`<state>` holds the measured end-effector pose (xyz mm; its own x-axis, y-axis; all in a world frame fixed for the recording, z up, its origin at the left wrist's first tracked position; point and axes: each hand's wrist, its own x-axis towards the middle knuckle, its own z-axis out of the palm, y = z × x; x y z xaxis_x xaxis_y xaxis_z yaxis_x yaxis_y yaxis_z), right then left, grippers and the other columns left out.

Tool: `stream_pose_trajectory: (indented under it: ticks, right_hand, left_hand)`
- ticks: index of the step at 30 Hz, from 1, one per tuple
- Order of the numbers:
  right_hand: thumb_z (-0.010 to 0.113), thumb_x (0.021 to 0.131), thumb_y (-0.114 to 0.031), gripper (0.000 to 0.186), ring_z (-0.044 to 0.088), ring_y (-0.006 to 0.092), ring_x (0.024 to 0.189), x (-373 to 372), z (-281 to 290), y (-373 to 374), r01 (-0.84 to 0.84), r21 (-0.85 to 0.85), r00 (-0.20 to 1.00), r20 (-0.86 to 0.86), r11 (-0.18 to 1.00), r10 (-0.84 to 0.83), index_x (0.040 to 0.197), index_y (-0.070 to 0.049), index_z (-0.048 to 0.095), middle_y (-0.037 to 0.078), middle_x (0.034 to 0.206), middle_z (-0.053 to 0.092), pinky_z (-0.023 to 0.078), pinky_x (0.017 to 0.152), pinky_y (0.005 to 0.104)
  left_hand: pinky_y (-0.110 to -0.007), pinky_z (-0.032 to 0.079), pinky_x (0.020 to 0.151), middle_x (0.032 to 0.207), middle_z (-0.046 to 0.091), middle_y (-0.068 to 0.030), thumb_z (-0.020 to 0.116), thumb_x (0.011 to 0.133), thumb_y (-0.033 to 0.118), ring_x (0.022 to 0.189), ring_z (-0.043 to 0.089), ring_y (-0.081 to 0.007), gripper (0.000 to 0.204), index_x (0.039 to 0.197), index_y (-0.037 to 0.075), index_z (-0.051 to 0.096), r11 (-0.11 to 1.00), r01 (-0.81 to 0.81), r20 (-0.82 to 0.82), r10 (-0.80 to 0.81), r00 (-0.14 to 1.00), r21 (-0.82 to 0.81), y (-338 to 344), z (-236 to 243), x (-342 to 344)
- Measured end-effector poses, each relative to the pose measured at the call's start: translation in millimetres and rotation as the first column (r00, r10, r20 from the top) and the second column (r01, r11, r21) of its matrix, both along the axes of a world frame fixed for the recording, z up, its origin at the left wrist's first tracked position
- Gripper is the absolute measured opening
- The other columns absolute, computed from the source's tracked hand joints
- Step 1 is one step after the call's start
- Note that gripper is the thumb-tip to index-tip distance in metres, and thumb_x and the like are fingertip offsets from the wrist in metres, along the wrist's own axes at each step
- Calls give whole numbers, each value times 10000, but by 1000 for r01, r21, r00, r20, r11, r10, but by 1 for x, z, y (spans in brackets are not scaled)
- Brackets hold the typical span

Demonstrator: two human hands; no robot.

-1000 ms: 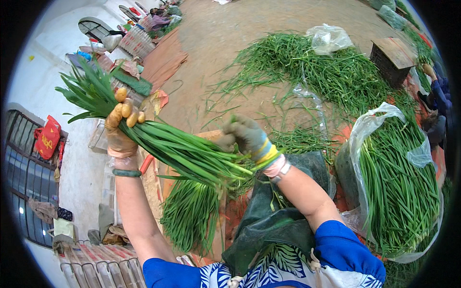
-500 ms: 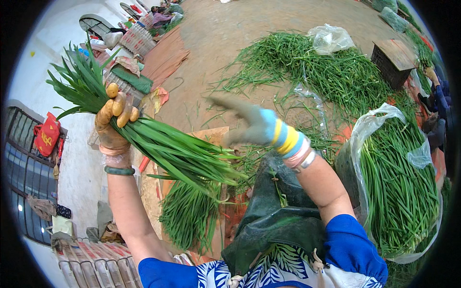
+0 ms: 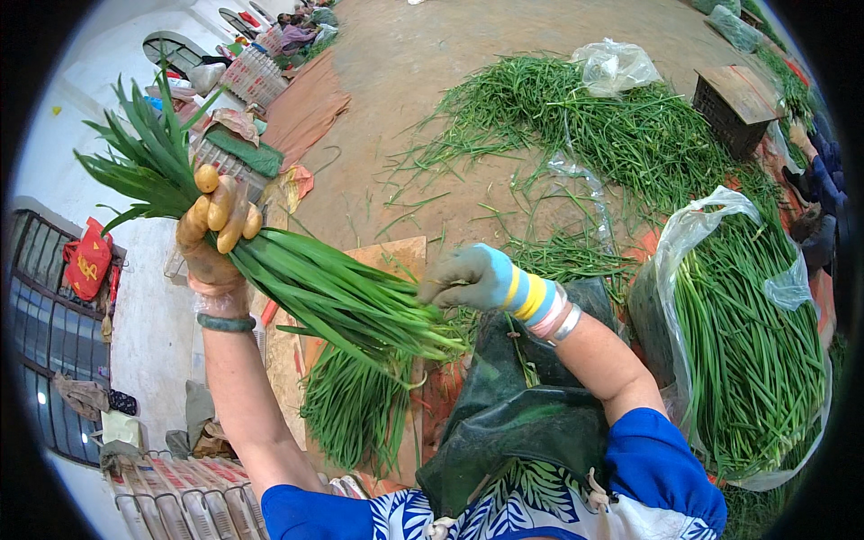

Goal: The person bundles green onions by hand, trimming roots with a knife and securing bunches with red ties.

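My left hand (image 3: 219, 220), in a stained yellowish glove, grips a long bundle of green leafy stalks (image 3: 333, 292) with leaves fanning upper left and pale ends pointing lower right. My right hand (image 3: 459, 279), in a grey glove with a striped cuff, has curled fingers at the bundle's lower end; what they pinch, if anything, is hidden. A dark green plastic sheet (image 3: 508, 423) covers my lap. Below the held bundle, another pile of stalks (image 3: 351, 405) lies on a board (image 3: 400, 256).
Loose greens (image 3: 585, 126) cover the floor ahead, with a plastic bag (image 3: 616, 63) on them. A large open bag of stalks (image 3: 738, 351) stands at my right, beside a dark crate (image 3: 733, 103). A co-worker's arm (image 3: 819, 166) shows far right; stacked cartons (image 3: 180, 490) lie lower left.
My right hand swung out to the right with spread fingers, then came back lower with fingers curled at the bundle's end. My left hand moved slightly leftward, still holding the bundle.
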<state>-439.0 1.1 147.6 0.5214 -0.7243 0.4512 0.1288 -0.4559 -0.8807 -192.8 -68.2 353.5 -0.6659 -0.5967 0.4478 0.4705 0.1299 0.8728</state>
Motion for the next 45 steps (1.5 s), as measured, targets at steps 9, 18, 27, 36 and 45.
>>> stream_pose_trajectory:
  ticks: [9,18,27,36,45]
  right_hand:
    - [571,811,-442,717,435,242,1184,-6,22,-54,-122,215,924,380,969,32,1367,-75,309,140,1317,410,398,923,365]
    - [487,910,-253,515,465,114,1133,68,27,-20,-886,144,358,817,442,453,1347,-29,333,69,1310,450,365,979,278]
    - [672,680,-45,529,594,219,847,-1,-34,15,-415,630,904,367,656,220,1174,-26,484,92,989,594,521,640,316]
    - [565,823,-162,193,454,160,444,-104,-122,20,550,437,819,-116,712,-562,969,-38,589,28,604,453,391,403,301]
    - [560,863,-244,242,390,49,428,-81,3,35,334,488,867,178,807,-466,958,-29,616,-36,586,491,307,382,218]
  left_hand:
    - [-236,311,451,563,452,57,533,875,112,383,439,-42,217,1083,51,532,944,325,-54,-322,945,56,3,13,-19]
    - [-192,311,505,618,386,92,476,904,111,437,381,19,220,1104,29,517,959,248,-108,-235,966,137,-7,38,-28]
    - [-297,444,740,810,504,13,537,862,138,682,480,-89,416,1244,10,433,993,-107,-12,107,994,43,-32,23,-28]
    - [-306,461,726,812,556,2,546,867,158,672,521,-102,422,1242,-3,437,962,-273,-8,273,962,12,-22,17,-64]
    - [-310,467,737,816,574,-6,574,841,145,695,544,-113,399,1203,6,478,959,-282,28,281,959,26,1,-8,-102]
